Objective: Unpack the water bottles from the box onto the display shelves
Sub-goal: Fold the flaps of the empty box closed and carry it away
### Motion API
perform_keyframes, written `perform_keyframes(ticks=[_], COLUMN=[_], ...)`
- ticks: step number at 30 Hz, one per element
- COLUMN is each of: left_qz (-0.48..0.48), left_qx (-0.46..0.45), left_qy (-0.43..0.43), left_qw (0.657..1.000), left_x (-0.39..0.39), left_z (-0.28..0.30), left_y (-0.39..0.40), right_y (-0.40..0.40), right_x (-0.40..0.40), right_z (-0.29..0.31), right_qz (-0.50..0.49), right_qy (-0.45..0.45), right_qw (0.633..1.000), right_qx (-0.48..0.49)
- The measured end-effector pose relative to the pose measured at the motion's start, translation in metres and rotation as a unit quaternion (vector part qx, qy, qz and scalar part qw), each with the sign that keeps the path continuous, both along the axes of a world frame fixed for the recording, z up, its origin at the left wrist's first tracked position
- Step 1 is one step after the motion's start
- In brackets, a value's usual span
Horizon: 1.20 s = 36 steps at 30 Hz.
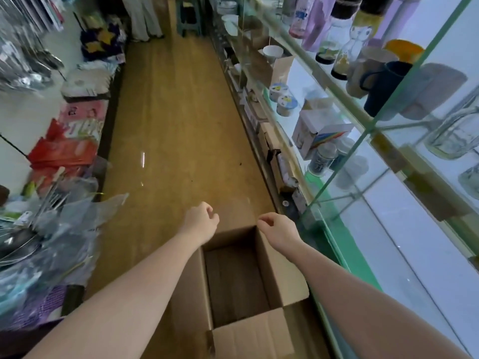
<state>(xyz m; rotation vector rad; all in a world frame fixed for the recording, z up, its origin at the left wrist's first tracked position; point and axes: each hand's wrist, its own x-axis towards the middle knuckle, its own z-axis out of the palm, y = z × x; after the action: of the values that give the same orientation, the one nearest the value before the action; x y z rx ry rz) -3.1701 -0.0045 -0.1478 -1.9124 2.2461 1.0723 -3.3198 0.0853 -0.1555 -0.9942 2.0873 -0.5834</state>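
An open brown cardboard box (274, 270) stands on the floor below me, flaps spread, and I see only bare cardboard inside it. My left hand (201, 220) hovers over the box's far left corner with fingers loosely curled, holding nothing. My right hand (278, 228) is at the far right corner, fingers curled near the rim; no bottle is in it. Glass display shelves (368, 125) run along the right. On the upper shelf stand water bottles (347, 47), beside mugs and cups.
A wooden-floor aisle (178, 125) stretches ahead. On the left is a low counter with plastic-wrapped goods (46, 237), red packages and pillows. Small boxes and bowls fill the lower right shelves (285, 104). A stool (189, 16) stands at the aisle's far end.
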Motion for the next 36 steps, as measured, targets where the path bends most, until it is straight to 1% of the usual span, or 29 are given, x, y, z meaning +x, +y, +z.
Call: perform_keyframes(ticks=[8, 14, 20, 29, 32, 36], left_qz=[0.033, 0.086, 0.108, 0.098, 0.107, 0.094], left_qx=[0.030, 0.046, 0.038, 0.021, 0.025, 0.008], left_qy=[0.004, -0.001, -0.004, -0.025, -0.028, -0.044], left_qw=[0.999, 0.995, 0.993, 0.995, 0.994, 0.995], left_x=[-0.017, -0.046, -0.080, -0.090, -0.087, -0.081], left_z=[-0.037, -0.085, -0.169, -0.334, -0.375, -0.410], left_y=[-0.029, -0.058, -0.111, -0.179, -0.196, -0.214], right_y=[-0.047, -0.093, -0.158, -0.236, -0.259, -0.288], right_x=[-0.015, -0.044, -0.079, -0.097, -0.094, -0.089], right_z=[-0.041, -0.095, -0.183, -0.350, -0.394, -0.441], right_qz=[0.023, 0.069, 0.108, 0.155, 0.192, 0.265], right_qy=[-0.033, -0.060, -0.057, -0.020, 0.006, 0.061], right_qw=[0.998, 0.994, 0.990, 0.984, 0.977, 0.955], right_qx=[0.039, 0.060, 0.066, 0.087, 0.094, 0.118])
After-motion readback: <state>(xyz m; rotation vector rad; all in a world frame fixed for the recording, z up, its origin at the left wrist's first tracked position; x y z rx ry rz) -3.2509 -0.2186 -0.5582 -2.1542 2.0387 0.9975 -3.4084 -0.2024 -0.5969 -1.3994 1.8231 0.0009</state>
